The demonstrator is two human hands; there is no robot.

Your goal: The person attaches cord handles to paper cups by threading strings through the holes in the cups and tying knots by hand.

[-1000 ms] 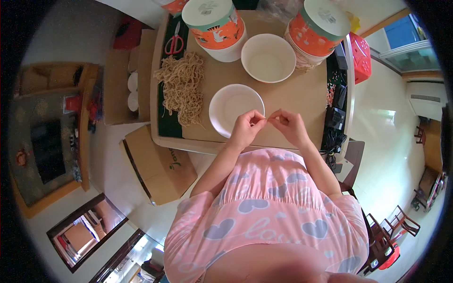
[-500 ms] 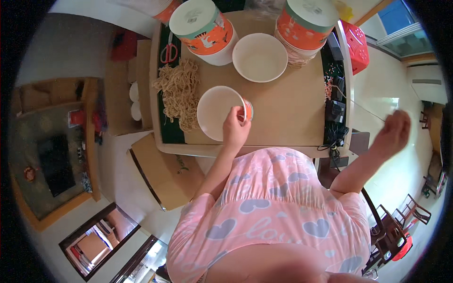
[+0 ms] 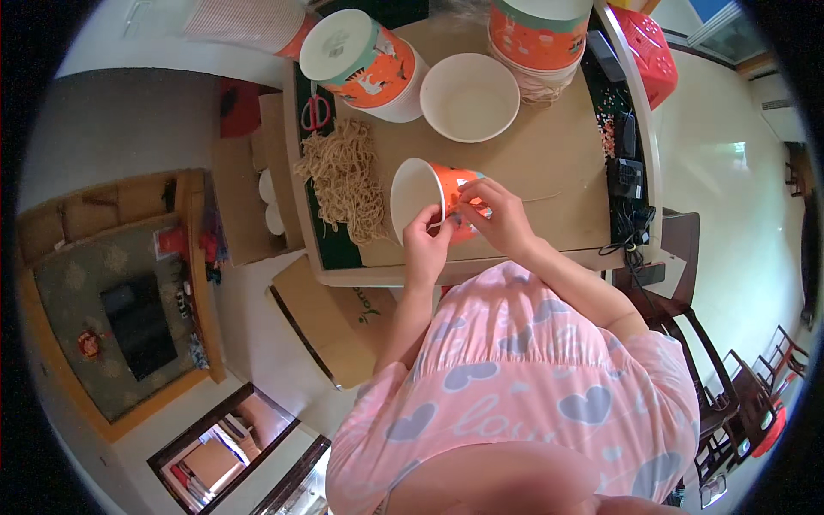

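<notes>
A paper bucket [image 3: 446, 176], white inside with an orange printed side, lies tilted near the front of the table with its mouth to the left. My left hand [image 3: 425, 245] is closed on its rim. Against the bucket's side, my right hand [image 3: 505, 221] is closed in a pinch on a thin string [image 3: 542, 197], whose loose end trails to the right over the cardboard. The fingers cover where the string meets the bucket. Left of the bucket sits a heap of tangled beige string [image 3: 343, 176]. Beyond it stands an upright white paper bucket [image 3: 469, 99].
Upside-down bucket stacks stand at the back left [image 3: 369, 69] and back right [image 3: 541, 43]. Red-handled scissors [image 3: 315, 113] lie by the left edge. Black adapters and cables [image 3: 629, 180] line the right edge. An open cardboard box [image 3: 249, 189] adjoins the table's left side.
My right hand has come in from far right, off the table, to the bucket's side. The bucket has turned, showing more orange side. The whole view has shifted slightly.
</notes>
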